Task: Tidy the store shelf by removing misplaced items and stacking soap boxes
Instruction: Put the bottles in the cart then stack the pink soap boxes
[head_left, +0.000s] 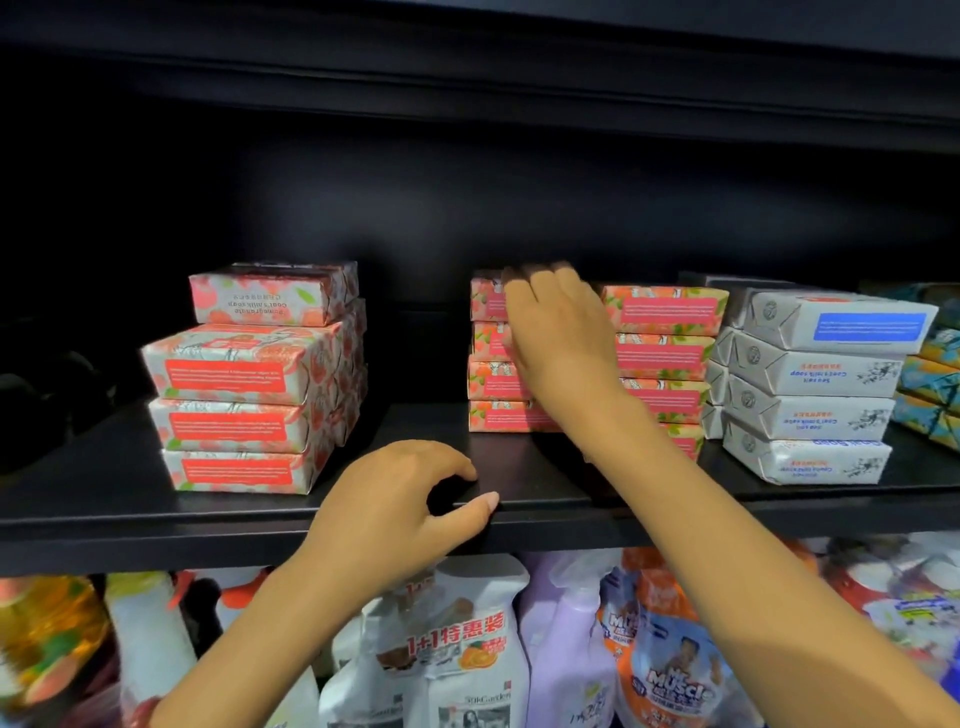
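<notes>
Several soap box stacks (244, 389) line the shelf (78, 501), right hand (558, 332) touching one.

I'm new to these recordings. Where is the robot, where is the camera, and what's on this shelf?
There is no robot: a person works with two bare hands, and the single camera sits on their head, looking forward and down. The black shelf carries stacks of pink soap boxes, with white soap boxes to the right; cleaning products sit below. The right hand lies against the middle pink stack, its fingers reaching over the top box; whether they grip it is hidden. The left hand rests at the shelf's front edge, fingers loosely curled, holding nothing.
</notes>
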